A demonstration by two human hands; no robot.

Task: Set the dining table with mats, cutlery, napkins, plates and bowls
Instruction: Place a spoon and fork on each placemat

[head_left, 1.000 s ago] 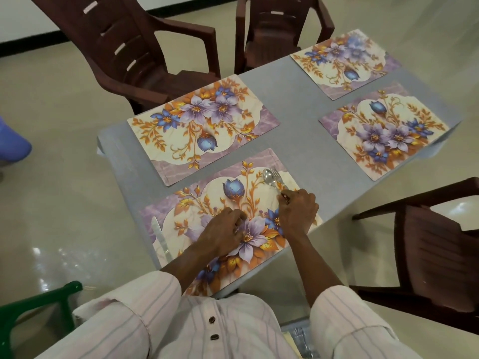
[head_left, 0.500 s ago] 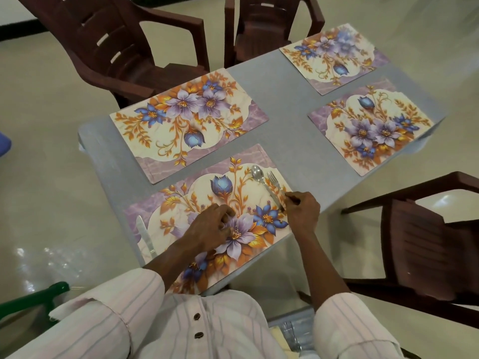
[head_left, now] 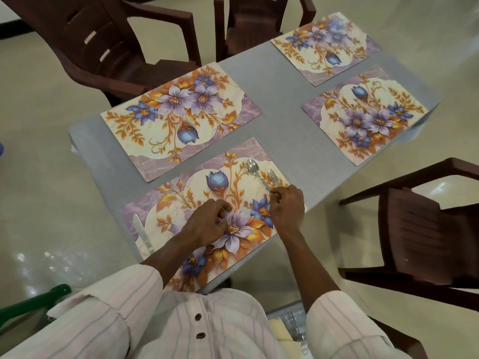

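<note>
Our right hand pinches the fork just beside the spoon — a careless nudge could skew both; our left hand, curled and empty, rests on the mat.

Viewing the head camera feed remotely, I can make out no readable text, label, brand, number or sign anywhere in the scene.
</note>
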